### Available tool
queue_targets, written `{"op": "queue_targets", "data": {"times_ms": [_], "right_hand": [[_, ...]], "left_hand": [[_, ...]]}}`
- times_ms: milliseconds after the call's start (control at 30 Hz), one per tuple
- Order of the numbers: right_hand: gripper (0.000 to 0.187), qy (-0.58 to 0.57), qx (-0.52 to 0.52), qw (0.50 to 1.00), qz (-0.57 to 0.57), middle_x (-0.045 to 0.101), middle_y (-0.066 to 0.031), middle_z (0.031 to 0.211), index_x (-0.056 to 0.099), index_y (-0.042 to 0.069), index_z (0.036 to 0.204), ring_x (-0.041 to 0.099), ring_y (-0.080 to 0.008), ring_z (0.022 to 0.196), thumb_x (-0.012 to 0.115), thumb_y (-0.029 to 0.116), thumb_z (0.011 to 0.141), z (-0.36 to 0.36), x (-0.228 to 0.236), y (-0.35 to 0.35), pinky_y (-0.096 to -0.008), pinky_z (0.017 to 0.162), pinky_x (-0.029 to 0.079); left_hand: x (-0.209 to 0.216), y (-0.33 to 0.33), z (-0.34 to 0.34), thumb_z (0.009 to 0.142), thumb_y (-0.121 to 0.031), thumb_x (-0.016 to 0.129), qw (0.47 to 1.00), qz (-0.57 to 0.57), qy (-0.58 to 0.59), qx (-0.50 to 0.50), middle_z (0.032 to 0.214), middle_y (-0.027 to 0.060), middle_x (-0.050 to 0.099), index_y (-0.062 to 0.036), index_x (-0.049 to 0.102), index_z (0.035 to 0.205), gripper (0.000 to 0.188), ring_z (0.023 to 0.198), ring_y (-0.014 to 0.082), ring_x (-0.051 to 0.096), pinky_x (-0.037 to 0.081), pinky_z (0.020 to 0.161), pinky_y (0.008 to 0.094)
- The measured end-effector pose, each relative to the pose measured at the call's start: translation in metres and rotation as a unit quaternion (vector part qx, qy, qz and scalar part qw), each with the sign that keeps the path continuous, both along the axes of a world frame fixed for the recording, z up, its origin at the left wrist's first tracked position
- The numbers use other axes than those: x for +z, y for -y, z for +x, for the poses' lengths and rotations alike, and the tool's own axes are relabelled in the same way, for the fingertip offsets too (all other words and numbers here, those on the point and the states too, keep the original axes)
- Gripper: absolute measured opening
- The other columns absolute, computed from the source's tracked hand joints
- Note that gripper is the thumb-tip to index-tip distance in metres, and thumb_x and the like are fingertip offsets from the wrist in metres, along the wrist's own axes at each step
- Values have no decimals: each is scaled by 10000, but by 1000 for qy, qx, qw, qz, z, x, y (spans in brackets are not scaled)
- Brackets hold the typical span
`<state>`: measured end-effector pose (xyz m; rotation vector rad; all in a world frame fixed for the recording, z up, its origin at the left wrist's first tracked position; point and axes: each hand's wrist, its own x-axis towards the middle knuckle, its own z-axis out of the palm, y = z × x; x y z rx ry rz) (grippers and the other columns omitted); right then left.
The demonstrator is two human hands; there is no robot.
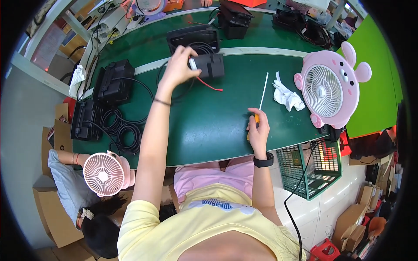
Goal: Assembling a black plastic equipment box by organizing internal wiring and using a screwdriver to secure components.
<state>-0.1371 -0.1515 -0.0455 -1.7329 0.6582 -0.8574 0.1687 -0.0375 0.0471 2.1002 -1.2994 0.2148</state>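
My left hand (pixel 178 67) reaches to the far middle of the green bench and grips the left end of a black plastic box (pixel 211 66). A small white piece (pixel 193 64) shows by the thumb. From under the box a red wire (pixel 210 85) runs out, and a coiled black cable (pixel 200 48) lies behind it. Nearer the front edge, the fingers of my right hand (pixel 258 128) are closed around the orange handle of a screwdriver (pixel 264 92). Its long thin shaft points away from me. A crumpled white tissue (pixel 287 96) lies to its right.
More black boxes (pixel 116 80) and coiled cable (pixel 127 132) sit at the left. A pink animal-shaped fan (pixel 322 89) stands at the right end. Below that side is a green crate (pixel 311 187). Another person (pixel 82 187) is at the left, beside a small pink fan (pixel 103 175).
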Motion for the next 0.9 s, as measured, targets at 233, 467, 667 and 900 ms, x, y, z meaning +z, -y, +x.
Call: {"op": "queue_targets", "data": {"times_ms": [233,467,667,900], "right_hand": [[317,54,-27,997,46,601,-37,1188,585,31,1303,481,-33,659,489,157,1028,3,8,-4,-190,566,433],[440,16,33,998,-44,572,-124,1255,570,41,1344,533,-246,1170,583,101,908,-26,30,-7,-331,1037,380],[452,-19,7,999,28,571,-125,1256,552,29,1353,533,-239,1182,605,156,922,-37,21,-14,-333,1033,389],[432,-23,12,993,119,554,-101,1248,564,5,1329,553,-154,1004,624,157,929,-40,11,-15,-266,843,467]], "left_hand": [[-10,-48,-124,669,-128,779,996,-50,-57,-40,1030,83,528,-117,627,967,334,1034,291,563,413,863,430],[26,-90,-216,838,-273,745,997,59,-26,-45,1086,75,581,-142,669,1122,322,1018,307,597,462,886,494],[70,-77,-193,780,-108,762,982,-102,141,78,1015,54,670,-125,716,997,223,898,274,655,531,766,369],[35,-43,-164,746,-182,800,986,58,12,-155,1147,71,608,-116,605,1133,439,1090,318,534,493,915,400]]}}
